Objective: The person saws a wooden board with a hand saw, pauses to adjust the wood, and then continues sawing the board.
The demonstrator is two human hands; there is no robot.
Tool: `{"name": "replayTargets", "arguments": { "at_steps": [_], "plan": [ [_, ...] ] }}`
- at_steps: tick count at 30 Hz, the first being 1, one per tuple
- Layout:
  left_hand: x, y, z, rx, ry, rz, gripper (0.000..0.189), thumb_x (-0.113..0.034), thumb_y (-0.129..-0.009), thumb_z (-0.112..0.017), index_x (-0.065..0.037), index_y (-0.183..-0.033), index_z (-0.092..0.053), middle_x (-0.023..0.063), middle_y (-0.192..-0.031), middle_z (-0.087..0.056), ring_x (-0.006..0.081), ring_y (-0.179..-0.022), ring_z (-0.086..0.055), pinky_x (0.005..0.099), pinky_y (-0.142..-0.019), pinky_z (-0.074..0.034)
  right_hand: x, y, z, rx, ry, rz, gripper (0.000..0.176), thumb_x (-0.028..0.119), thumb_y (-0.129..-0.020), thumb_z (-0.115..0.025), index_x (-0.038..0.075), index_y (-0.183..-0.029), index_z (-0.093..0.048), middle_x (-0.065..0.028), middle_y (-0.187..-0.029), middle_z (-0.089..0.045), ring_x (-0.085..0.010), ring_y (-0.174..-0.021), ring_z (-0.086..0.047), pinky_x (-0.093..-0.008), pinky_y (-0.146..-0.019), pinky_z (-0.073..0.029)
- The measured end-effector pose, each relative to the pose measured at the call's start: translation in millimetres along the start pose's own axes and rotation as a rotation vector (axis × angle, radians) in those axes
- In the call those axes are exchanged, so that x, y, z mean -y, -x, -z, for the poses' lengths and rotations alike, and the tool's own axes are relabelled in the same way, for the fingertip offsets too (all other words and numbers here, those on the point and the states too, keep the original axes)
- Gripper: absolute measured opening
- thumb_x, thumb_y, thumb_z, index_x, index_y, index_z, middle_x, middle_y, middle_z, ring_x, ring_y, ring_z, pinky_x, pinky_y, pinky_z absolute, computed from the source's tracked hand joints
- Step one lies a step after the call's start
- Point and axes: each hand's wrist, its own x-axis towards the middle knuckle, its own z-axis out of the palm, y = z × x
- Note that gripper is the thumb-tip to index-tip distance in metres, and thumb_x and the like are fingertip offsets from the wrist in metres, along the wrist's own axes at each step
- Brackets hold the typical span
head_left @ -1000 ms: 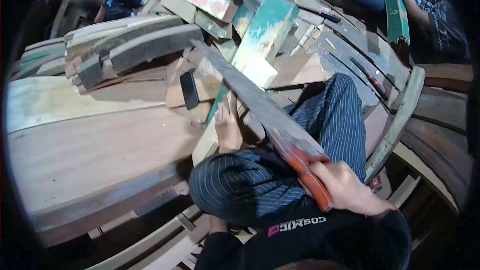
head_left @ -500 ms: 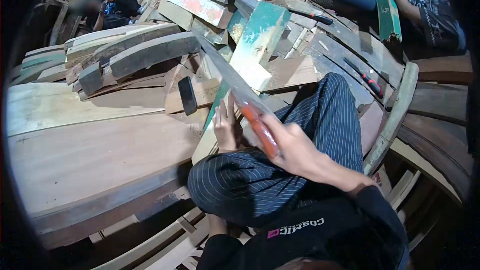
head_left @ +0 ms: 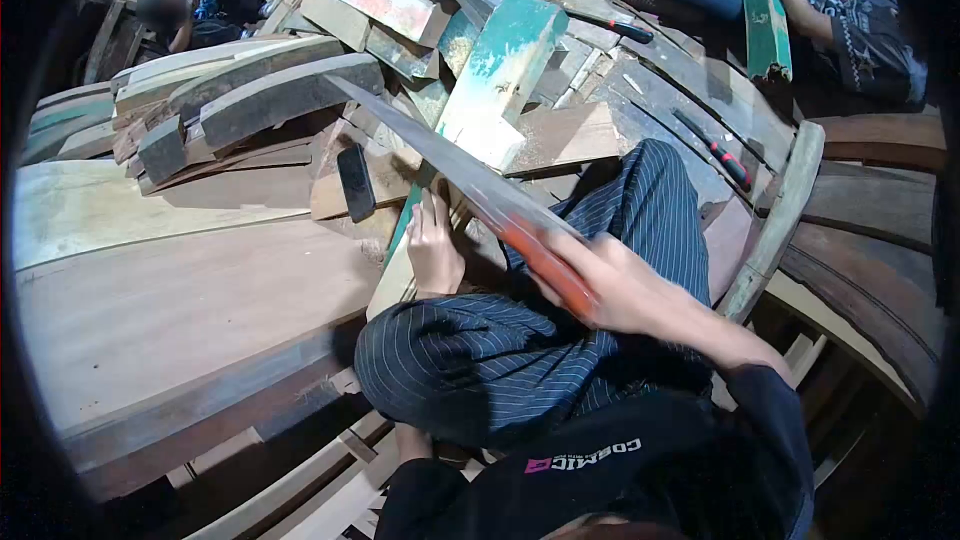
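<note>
A big flat board (head_left: 180,310) sits beside a messy wood pile (head_left: 290,100). The saw (head_left: 435,155) slants over a green-edged plank (head_left: 391,288). The right hand (head_left: 632,290) wraps its fingers round the red handle (head_left: 556,272), maybe to steer. The left hand (head_left: 435,258) is by the plank, fingers close together, perhaps steadying it.

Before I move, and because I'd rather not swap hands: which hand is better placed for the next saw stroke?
Right, probably: the right hand holds the saw by its red handle, while the left hand lies on the green-edged wood.
</note>
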Motion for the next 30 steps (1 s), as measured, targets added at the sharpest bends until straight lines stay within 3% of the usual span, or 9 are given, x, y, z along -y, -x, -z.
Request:
{"name": "replayTargets", "arguments": {
  "at_steps": [4, 10, 15, 19, 21, 23, 26, 29, 30],
  "plan": [
    [-5.6, 1.2, 7.3, 0.015, -0.039, 0.018, 0.074, 0.009, -0.072, -0.059, 0.004, -0.144, -0.044, 0.0263, -0.145, -0.046, 0.0470, -0.126, -0.051, 0.0480, -0.104, -0.043, -3.9, -7.5, -9.1, -0.031, -0.068, -0.052, 0.042, 0.002, -0.081, -0.071, 0.001, -0.113, -0.044, -0.0282, -0.083, -0.063, -0.0476, -0.075, -0.064, -0.0489, -0.060, -0.051],
    [-8.8, -3.1, 9.8, 0.015, -0.118, 0.017, 0.073, 0.000, -0.075, -0.065, 0.003, -0.145, -0.043, 0.0245, -0.143, -0.046, 0.0428, -0.129, -0.048, 0.0456, -0.106, -0.041, 39.7, 114.3, 38.3, 0.043, 0.002, -0.053, 0.020, 0.009, -0.082, -0.074, 0.002, -0.088, -0.057, -0.0108, -0.064, -0.062, -0.0274, -0.052, -0.063, -0.0384, -0.047, -0.050],
    [-15.2, -5.3, 18.2, 0.024, -0.169, 0.054, 0.083, 0.004, -0.073, -0.063, 0.003, -0.151, -0.032, 0.0244, -0.144, -0.046, 0.0428, -0.130, -0.048, 0.0482, -0.108, -0.040, 38.2, 138.2, 44.6, 0.084, 0.168, -0.179, 0.024, 0.016, -0.083, -0.077, 0.001, -0.092, -0.061, -0.0091, -0.067, -0.063, -0.0249, -0.048, -0.061, -0.0364, -0.043, -0.049],
    [-3.4, -0.1, 12.7, 0.054, -0.107, 0.054, 0.063, -0.011, -0.088, -0.059, 0.000, -0.147, -0.040, 0.0250, -0.145, -0.046, 0.0439, -0.127, -0.050, 0.0531, -0.105, -0.042, 36.9, 98.2, 43.7, 0.077, 0.188, -0.248, 0.038, 0.013, -0.075, -0.076, 0.003, -0.106, -0.057, -0.0136, -0.072, -0.067, -0.0342, -0.062, -0.068, -0.0407, -0.058, -0.053],
    [-1.5, 0.0, 16.7, 0.061, -0.103, 0.051, 0.062, -0.013, -0.090, -0.058, -0.003, -0.148, -0.038, 0.0242, -0.143, -0.048, 0.0433, -0.125, -0.053, 0.0534, -0.101, -0.046, 39.6, 87.7, 37.1, 0.019, 0.145, -0.257, 0.028, 0.012, -0.079, -0.076, 0.005, -0.100, -0.058, -0.0139, -0.066, -0.062, -0.0337, -0.056, -0.066, -0.0387, -0.053, -0.050],
    [0.1, -5.5, 19.5, 0.084, -0.003, 0.089, 0.069, -0.012, -0.086, -0.062, -0.004, -0.150, -0.036, 0.0234, -0.141, -0.051, 0.0436, -0.121, -0.056, 0.0513, -0.098, -0.049, 64.6, 67.2, 37.3, -0.030, -0.101, -0.568, 0.018, 0.015, -0.089, -0.071, 0.005, -0.100, -0.059, -0.0194, -0.078, -0.064, -0.0382, -0.061, -0.060, -0.0414, -0.054, -0.044],
    [-6.6, -6.6, 32.7, 0.049, 0.059, 0.100, 0.072, -0.002, -0.077, -0.062, -0.005, -0.146, -0.041, 0.0249, -0.133, -0.056, 0.0443, -0.113, -0.059, 0.0496, -0.093, -0.052, 74.7, 62.7, 31.6, -0.153, 0.163, -0.374, 0.017, 0.011, -0.087, -0.072, 0.007, -0.095, -0.057, -0.0203, -0.074, -0.064, -0.0450, -0.067, -0.062, -0.0455, -0.052, -0.043],
    [-2.0, -7.6, 37.8, -0.002, 0.116, 0.054, 0.074, -0.002, -0.073, -0.061, -0.006, -0.145, -0.043, 0.0254, -0.127, -0.058, 0.0445, -0.108, -0.060, 0.0517, -0.089, -0.052, 74.9, 54.5, 31.0, -0.161, -0.026, -0.340, 0.018, 0.011, -0.086, -0.074, 0.008, -0.093, -0.058, -0.0128, -0.067, -0.061, -0.0351, -0.054, -0.058, -0.0401, -0.050, -0.042],
    [-2.7, -9.6, 40.8, 0.007, 0.117, 0.055, 0.073, -0.002, -0.073, -0.061, -0.006, -0.144, -0.044, 0.0251, -0.125, -0.060, 0.0442, -0.106, -0.061, 0.0514, -0.089, -0.053, 68.8, 57.8, 29.8, -0.187, -0.411, -0.614, 0.019, 0.009, -0.086, -0.075, 0.009, -0.092, -0.058, -0.0083, -0.064, -0.058, -0.0235, -0.053, -0.056, -0.0361, -0.049, -0.040]
  ]
}}
